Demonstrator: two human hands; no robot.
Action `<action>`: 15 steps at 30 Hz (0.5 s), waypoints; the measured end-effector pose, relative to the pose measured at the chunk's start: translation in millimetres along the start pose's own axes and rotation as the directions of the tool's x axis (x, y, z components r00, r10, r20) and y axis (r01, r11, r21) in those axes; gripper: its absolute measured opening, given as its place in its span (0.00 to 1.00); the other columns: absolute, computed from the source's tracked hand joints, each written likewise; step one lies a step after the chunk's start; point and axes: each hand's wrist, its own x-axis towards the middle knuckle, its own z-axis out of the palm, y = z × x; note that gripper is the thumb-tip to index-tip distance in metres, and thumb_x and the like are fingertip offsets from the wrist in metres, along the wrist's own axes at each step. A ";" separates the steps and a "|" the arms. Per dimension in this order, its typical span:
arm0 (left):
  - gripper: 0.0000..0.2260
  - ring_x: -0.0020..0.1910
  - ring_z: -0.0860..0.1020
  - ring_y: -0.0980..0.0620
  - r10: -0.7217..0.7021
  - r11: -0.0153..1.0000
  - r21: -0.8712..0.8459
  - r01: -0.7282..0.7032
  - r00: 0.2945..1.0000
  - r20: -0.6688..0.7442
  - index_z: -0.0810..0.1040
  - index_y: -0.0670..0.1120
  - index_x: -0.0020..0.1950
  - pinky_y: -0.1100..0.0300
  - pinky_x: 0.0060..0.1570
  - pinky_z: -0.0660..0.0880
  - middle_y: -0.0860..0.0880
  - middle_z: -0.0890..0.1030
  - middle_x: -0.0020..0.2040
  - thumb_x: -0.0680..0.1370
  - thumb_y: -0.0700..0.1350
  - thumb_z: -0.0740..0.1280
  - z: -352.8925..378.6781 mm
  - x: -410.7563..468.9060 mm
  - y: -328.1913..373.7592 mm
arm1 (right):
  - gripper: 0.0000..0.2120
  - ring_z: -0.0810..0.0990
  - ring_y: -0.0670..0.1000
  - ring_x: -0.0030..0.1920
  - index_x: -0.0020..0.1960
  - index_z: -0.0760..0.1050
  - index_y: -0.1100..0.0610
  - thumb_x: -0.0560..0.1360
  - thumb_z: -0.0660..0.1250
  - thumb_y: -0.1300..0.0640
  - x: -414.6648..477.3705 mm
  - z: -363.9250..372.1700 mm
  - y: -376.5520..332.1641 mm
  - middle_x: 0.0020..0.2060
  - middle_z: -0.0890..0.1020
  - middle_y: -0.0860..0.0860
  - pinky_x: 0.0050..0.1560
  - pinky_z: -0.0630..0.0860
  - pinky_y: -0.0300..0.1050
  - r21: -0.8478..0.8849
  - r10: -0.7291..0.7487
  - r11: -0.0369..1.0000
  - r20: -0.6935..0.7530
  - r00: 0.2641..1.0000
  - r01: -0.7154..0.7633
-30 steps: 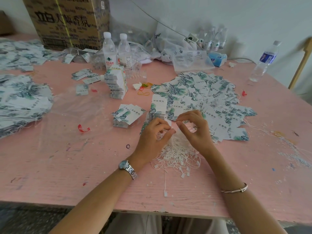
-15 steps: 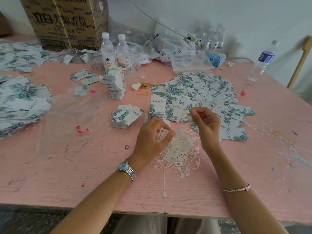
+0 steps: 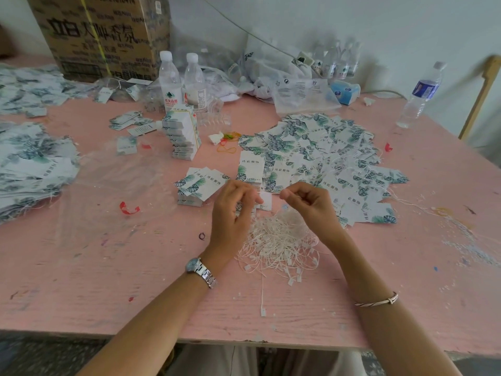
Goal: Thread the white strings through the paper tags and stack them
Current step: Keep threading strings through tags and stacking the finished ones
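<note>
My left hand (image 3: 233, 210) hovers over the pink table (image 3: 135, 280) with its fingers curled, pinching a small white paper tag (image 3: 267, 201) at its left edge. Just to the right, my right hand (image 3: 311, 204) pinches a thin white string between thumb and forefinger, its end pointing at the tag. A loose heap of white strings (image 3: 279, 240) lies under and in front of both hands. Leaf-printed tags with strings (image 3: 325, 150) are spread in a wide fan behind the hands. Two small stacks of tags (image 3: 200, 185) (image 3: 248, 169) sit just beyond my left hand.
A tall pile of bundled tags (image 3: 184, 137) stands mid-table, with two water bottles (image 3: 169, 80) and a cardboard box (image 3: 103, 33) behind it. More tag piles (image 3: 32, 164) cover the left side. A clear plastic sheet (image 3: 108, 185) lies left of centre. Another bottle (image 3: 420, 96) stands far right.
My right hand first lifted away to the right with a string, then came back toward my left hand. My left hand rose slightly off the string heap.
</note>
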 end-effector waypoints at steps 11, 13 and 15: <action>0.11 0.43 0.77 0.56 0.019 0.996 -0.086 -0.033 0.986 -0.166 0.76 0.49 0.42 0.64 0.47 0.73 0.52 0.75 0.41 0.83 0.46 0.60 -3.1 0.8 4.3 | 0.10 0.62 0.48 0.31 0.40 0.76 0.57 0.76 0.67 0.52 3.9 -9.4 -5.6 0.27 0.68 0.48 0.39 0.63 0.41 0.318 0.171 0.942 -0.181 0.969 -0.107; 0.12 0.42 0.77 0.51 0.039 0.995 -0.083 -0.051 0.990 -0.133 0.77 0.47 0.41 0.56 0.45 0.76 0.51 0.75 0.41 0.83 0.46 0.60 -2.6 0.2 4.7 | 0.10 0.62 0.48 0.30 0.39 0.76 0.56 0.76 0.67 0.52 5.2 -11.5 -5.8 0.26 0.68 0.47 0.36 0.62 0.40 0.398 0.221 0.910 -0.227 0.949 -0.116; 0.14 0.41 0.77 0.48 0.077 0.996 -0.046 -0.082 0.992 -0.097 0.77 0.46 0.38 0.45 0.45 0.76 0.51 0.75 0.40 0.83 0.46 0.61 -2.1 -0.2 3.4 | 0.15 0.60 0.48 0.29 0.33 0.75 0.52 0.79 0.66 0.53 6.9 -15.0 -5.2 0.25 0.67 0.46 0.32 0.60 0.39 0.475 0.263 0.872 -0.257 0.930 -0.116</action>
